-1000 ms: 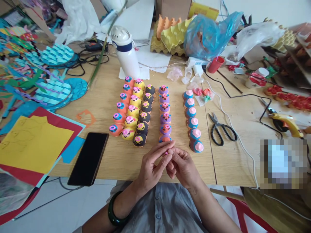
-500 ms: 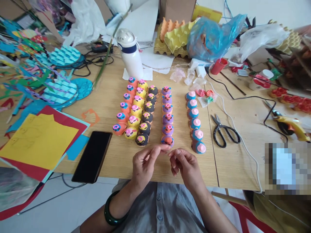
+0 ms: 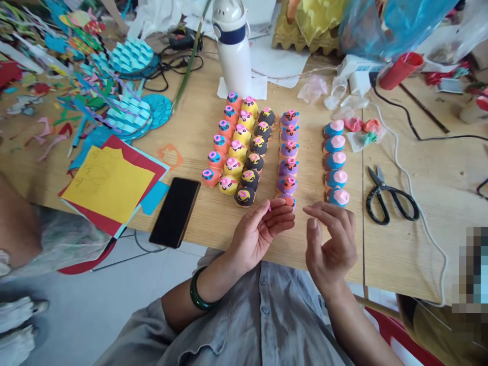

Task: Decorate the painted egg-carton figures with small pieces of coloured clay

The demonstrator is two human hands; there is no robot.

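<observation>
This looks like a craft workshop — scissors, yellow paper, scraps and rows of decorated domes crowd a wooden table.

Pink bit, at the left hand: too small for me to make out.
Nearest purple figure: partly hidden from me by that hand.
Blue bag: top cut off.
Pixelated patch, right edge: contents unreadable to me.
</observation>
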